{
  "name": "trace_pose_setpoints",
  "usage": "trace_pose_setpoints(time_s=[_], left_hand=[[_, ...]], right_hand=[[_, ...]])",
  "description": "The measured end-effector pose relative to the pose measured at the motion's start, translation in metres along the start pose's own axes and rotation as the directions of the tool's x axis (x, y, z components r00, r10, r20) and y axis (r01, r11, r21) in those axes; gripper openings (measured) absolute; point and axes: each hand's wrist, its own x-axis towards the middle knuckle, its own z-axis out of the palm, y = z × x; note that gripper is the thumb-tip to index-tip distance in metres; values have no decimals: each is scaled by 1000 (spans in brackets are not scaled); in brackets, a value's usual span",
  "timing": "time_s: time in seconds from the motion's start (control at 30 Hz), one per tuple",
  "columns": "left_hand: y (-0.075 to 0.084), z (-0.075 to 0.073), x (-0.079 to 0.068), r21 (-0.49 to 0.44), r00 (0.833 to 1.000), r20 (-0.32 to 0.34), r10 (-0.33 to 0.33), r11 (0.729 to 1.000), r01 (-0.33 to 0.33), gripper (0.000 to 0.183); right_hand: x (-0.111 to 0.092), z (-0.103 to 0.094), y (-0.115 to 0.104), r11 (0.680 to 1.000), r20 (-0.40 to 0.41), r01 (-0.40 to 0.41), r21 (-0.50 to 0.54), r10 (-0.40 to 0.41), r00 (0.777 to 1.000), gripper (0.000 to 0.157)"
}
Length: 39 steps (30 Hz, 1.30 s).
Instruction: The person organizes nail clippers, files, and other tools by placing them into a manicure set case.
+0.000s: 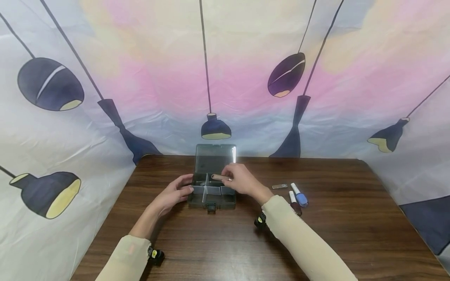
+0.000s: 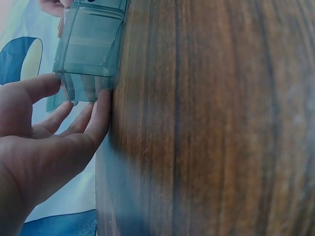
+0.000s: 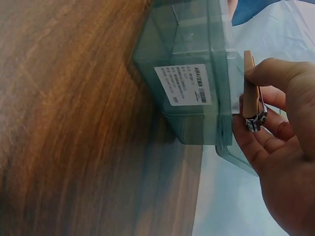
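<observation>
A clear grey-green plastic storage box (image 1: 229,203) stands on the table with its lid raised at the back. Thin dividers split its inside into compartments. Over the right compartments, my right hand (image 1: 240,179) pinches a copper-coloured nail clipper (image 3: 251,96) between thumb and fingers. Its metal jaws point down toward the palm side in the right wrist view, close beside the box's rim. My left hand (image 1: 173,194) rests its relaxed, spread fingertips against the box's left side, the thumb at the upper edge. A small metallic item (image 1: 202,183) lies in the left rear compartment.
Right of the box lie a silver nail clipper (image 1: 279,186), a blue nail polish bottle (image 1: 301,200) with a white cap and a dark red one (image 1: 296,208). A printed cloth (image 1: 168,78) hangs behind the wooden table (image 1: 218,242).
</observation>
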Motion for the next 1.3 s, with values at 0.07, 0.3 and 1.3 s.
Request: trace_pose_setpoints(time_s=[0.07,0.3,1.3], left_hand=[[0,0,0,5,1000,-1,0,1000,0,61],[-2,0,2,6,1000,3,6,1000,-6,62],[0,-2,1,-4,1000,18,-10,1000,10,62]], right_hand=[[0,2,0,1000,9,-3,-1,3,1000,11],[-1,7,-1,1000,16,21,-12,-21,1000,10],[-15,-10,12,1000,-31,15,17,-15,999,21]])
